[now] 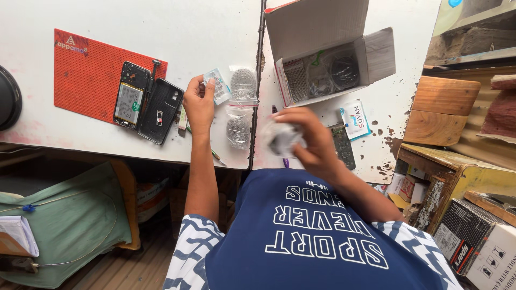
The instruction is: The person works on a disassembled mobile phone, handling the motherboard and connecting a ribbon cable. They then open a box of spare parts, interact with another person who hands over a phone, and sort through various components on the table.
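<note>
White table (161, 21): left hand (199, 102) pinches packet (219, 86); right hand (312, 142), blurred, perhaps another.

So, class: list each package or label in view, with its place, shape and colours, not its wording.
Open cardboard box: desk top, white inside, holding bagged parts.
Small clear bags: desk centre, grey contents.
White-blue sachet: below the box.
Labelled packet: at left hand.
Black-white carton: lower right.

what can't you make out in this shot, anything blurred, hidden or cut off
Head view:
- Right hand: motion-blurred; the small clear packet it holds cannot be identified.
- Left hand: touches a small packet; its contents are too small to tell.
- Open cardboard box: bagged parts inside are unclear through plastic.
- Dark round object: cut off by the left edge.
- Opened phone: internals too small.
</note>
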`<state>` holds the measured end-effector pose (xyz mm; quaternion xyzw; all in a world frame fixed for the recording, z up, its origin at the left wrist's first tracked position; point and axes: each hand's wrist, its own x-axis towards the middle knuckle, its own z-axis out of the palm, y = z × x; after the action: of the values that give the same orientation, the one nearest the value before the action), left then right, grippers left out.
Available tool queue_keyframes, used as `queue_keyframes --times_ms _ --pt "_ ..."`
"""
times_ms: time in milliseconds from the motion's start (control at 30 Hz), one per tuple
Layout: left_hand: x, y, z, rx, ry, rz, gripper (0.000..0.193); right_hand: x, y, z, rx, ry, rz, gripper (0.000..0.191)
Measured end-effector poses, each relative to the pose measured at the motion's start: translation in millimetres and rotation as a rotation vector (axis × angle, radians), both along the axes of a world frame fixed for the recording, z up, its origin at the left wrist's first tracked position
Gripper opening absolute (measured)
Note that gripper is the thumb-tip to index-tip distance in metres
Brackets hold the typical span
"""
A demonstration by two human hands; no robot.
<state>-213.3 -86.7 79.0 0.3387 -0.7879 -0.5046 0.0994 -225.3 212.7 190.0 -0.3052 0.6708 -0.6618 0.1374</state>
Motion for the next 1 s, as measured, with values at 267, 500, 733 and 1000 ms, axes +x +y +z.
queue_keyframes --times_ms 267,500,733,1000 --pt "8.4 9.4 28.6 -0.536 -0.005 -0.071 0.034 4.5 -66.0 -20.7 0.65 0.761 0.111 0.048" --pt "8.6 61.2 92.9 -0.21 0.32 -0.269 0.023 12.5 -12.7 17.3 0.46 0.697 0.214 0.041" --pt "-6.6 139.2 117.3 -0.478 0.374 -0.52 0.059 -80.2 26.0 8.3 0.462 0.287 -0.299 0.018" --pt "0.2 137.7 89.4 -0.142 0.299 -0.417 0.053 -120.8 -9.8 -50.6 0.978 0.522 -0.098 0.013"
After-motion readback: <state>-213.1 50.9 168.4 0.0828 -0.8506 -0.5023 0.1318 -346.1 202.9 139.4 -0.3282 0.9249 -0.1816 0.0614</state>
